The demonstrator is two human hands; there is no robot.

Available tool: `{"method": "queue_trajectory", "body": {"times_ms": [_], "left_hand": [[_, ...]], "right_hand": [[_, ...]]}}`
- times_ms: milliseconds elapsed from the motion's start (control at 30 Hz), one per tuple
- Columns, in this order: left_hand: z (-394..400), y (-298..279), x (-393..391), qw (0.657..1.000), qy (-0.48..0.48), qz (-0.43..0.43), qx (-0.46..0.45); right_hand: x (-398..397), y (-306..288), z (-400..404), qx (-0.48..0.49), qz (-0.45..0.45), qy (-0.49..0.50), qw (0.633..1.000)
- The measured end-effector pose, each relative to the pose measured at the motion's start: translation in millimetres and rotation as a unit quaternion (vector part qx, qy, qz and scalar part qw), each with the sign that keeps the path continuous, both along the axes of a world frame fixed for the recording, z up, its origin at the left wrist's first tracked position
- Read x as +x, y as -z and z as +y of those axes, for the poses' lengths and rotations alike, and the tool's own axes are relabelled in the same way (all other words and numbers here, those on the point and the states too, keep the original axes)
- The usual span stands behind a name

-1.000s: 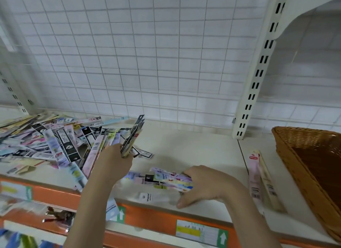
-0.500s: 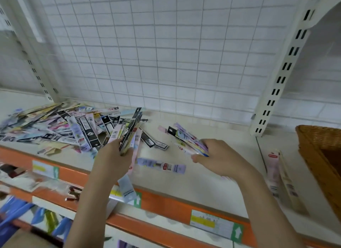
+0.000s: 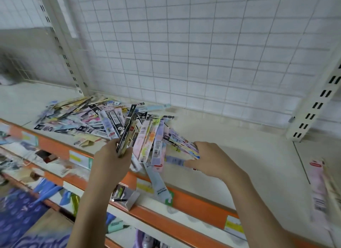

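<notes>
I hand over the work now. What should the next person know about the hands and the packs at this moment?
Left hand grips a few dark packs, held upright above the front of the shelf.
Right hand grips a fan of colourful packs, low over the shelf.
The loose pile lies on the shelf behind the left hand. One long pack hangs over the front edge. Two packs lie apart at the far right.
Done: one small bunch in each hand.
Left: most of the pile is unsorted; probably go on gathering.
</notes>
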State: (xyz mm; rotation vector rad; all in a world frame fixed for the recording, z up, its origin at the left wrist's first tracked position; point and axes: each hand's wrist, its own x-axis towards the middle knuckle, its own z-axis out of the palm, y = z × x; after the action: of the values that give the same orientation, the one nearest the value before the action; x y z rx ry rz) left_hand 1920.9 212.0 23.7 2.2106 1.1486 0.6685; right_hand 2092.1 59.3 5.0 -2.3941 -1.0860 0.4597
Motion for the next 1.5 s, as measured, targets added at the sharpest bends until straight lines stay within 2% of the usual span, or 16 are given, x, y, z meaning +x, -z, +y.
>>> {"method": "queue_trajectory", "body": {"times_ms": [467, 767, 933, 1033, 1233, 1367, 1500], "left_hand": [[40.7, 15.7, 16.1, 0.994, 0.092, 0.017, -0.054], [46.0, 16.4, 31.1, 0.991, 0.121, 0.01, -0.048], [40.8, 12.2, 41.3, 0.993, 0.118, 0.0, -0.029], [32.6, 9.5, 46.7, 0.994, 0.108, -0.01, -0.026], [10.0, 7.9, 57.8, 0.994, 0.106, -0.004, -0.007], [-3.0, 5.7, 66.2, 0.994, 0.111, 0.003, 0.005], [-11.1, 5.1, 71.3, 0.993, 0.117, 0.005, 0.009]], "right_hand": [[-20.8, 9.3, 28.1, -0.077, -0.102, 0.107, 0.986], [-23.2, 7.4, 22.4, -0.091, -0.005, 0.127, 0.988], [-10.5, -0.2, 3.3, -0.117, -0.061, 0.13, 0.983], [0.9, -12.9, -14.8, -0.099, -0.08, 0.147, 0.981], [15.0, -21.3, -43.7, -0.055, -0.045, 0.159, 0.985], [15.2, -10.7, -54.1, -0.058, -0.029, 0.15, 0.987], [16.2, -3.0, -61.6, -0.052, -0.042, 0.173, 0.983]]}}
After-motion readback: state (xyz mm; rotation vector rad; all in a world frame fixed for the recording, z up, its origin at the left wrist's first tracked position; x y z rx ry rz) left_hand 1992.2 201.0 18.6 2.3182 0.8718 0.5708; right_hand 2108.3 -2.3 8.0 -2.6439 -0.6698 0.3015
